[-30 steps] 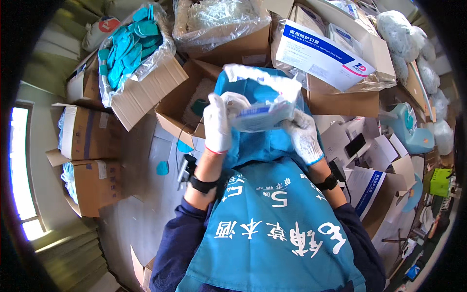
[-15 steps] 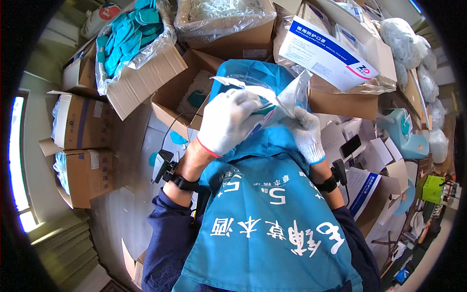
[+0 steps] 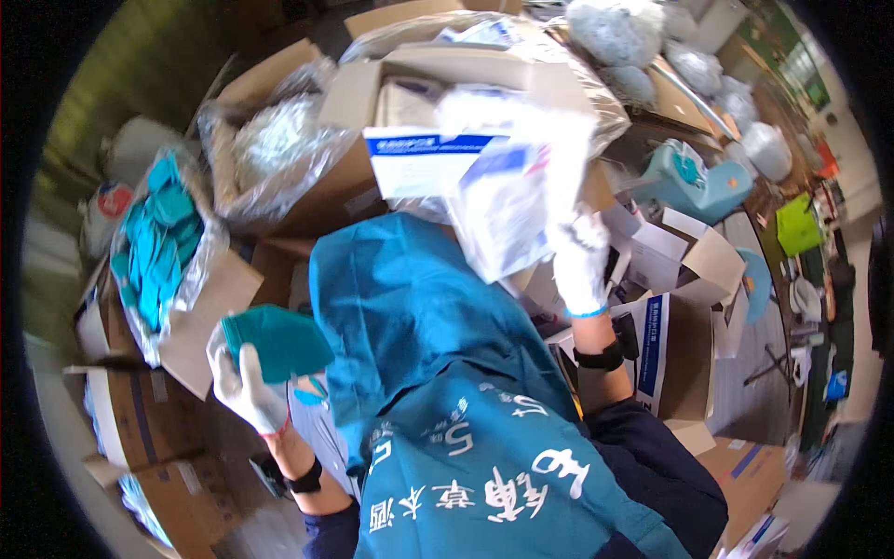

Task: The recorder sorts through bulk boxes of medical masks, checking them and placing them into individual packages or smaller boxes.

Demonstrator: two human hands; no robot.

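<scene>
My left hand [image 3: 244, 384], in a white knit glove, is closed on a folded teal face mask [image 3: 279, 343], held out at the left near a box of similar teal masks [image 3: 166, 238]. Also gloved in white, my right hand [image 3: 581, 265] grips the edge of a white pouch with blue print [image 3: 503, 207]. Motion smears the pouch, and whether anything is inside cannot be told. It hangs in front of an open carton [image 3: 414, 168] with a blue-banded flap. A teal apron [image 3: 456, 391] covers my front and lap.
Behind the masks stands a plastic-lined carton [image 3: 279, 154] of pale contents. White opened boxes [image 3: 652, 256] crowd the right, beside a light-blue plastic stool [image 3: 694, 186]. Brown cartons [image 3: 140, 415] are stacked at the left. Filled clear plastic bags [image 3: 615, 33] lie at the far right.
My hands have parted. The left moved out left with the teal mask, now out of the torn pouch; the right keeps the pouch. The view has turned right.
</scene>
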